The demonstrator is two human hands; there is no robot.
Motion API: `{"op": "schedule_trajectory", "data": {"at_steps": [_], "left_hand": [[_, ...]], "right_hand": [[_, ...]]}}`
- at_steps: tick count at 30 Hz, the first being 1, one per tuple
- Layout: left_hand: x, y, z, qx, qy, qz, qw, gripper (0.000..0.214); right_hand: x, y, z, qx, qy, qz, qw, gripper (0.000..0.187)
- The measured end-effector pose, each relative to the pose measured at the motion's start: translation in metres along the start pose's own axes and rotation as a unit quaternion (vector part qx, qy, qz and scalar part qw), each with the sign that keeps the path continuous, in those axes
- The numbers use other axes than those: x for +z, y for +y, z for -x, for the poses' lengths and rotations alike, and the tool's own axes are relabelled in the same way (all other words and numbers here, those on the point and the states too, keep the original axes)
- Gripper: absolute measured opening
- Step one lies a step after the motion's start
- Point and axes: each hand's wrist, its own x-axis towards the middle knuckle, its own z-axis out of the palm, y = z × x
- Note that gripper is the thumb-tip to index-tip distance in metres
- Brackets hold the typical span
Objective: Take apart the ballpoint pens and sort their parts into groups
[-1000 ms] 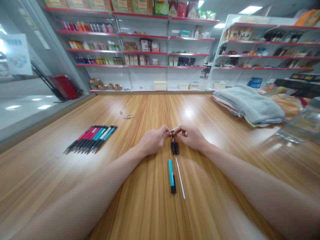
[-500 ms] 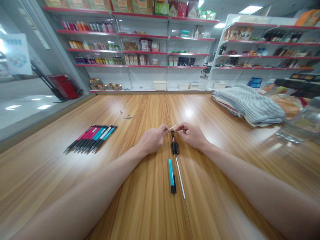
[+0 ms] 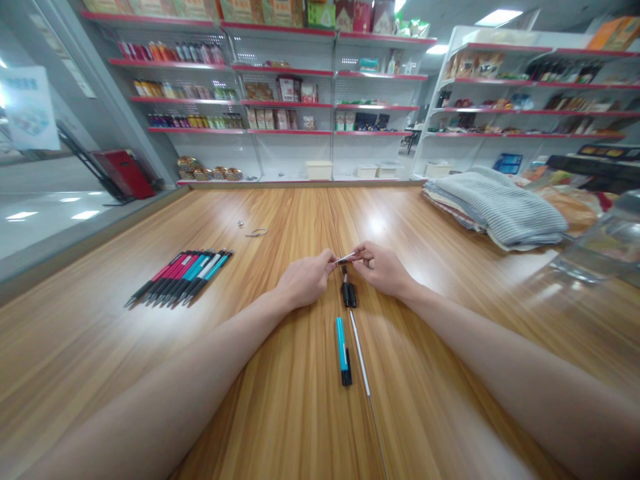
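My left hand and my right hand meet over the middle of the wooden table. Their fingertips pinch a short white tube, probably a pen refill. Just below it lie black pen parts, not touched by either hand. Nearer me are a teal pen barrel with a black end and a long thin white refill. Left of my left hand lies a row of several red, teal and black pens.
Beyond the pens lie a small metal piece and a thin loop of wire. Folded grey striped cloth and a clear plastic package stand at the right. Red-edged store shelves line the back.
My hands have drawn slightly closer around the white tube, and less of it shows between my fingers. The whole view has shifted slightly. The items on the table have not moved.
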Motion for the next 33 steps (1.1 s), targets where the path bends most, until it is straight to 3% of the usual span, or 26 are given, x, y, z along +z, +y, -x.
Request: {"op": "schedule_trajectory", "data": {"at_steps": [7, 20, 33], "left_hand": [[-0.0014, 0.0019, -0.0003, -0.012, -0.009, 0.003, 1.0, 0.029], [-0.0055, -0.0012, 0.0013, -0.016, 0.038, 0.083, 0.996, 0.024], [-0.0075, 0.0016, 0.0025, 0.003, 0.023, 0.038, 0.999, 0.027]], "right_hand": [[0.0, 0.0011, 0.0006, -0.003, -0.003, 0.004, 1.0, 0.024], [-0.0036, -0.0031, 0.0017, 0.011, 0.029, -0.002, 1.0, 0.018], [-0.0035, -0.0054, 0.0032, -0.012, 0.024, -0.031, 0.999, 0.027]]}}
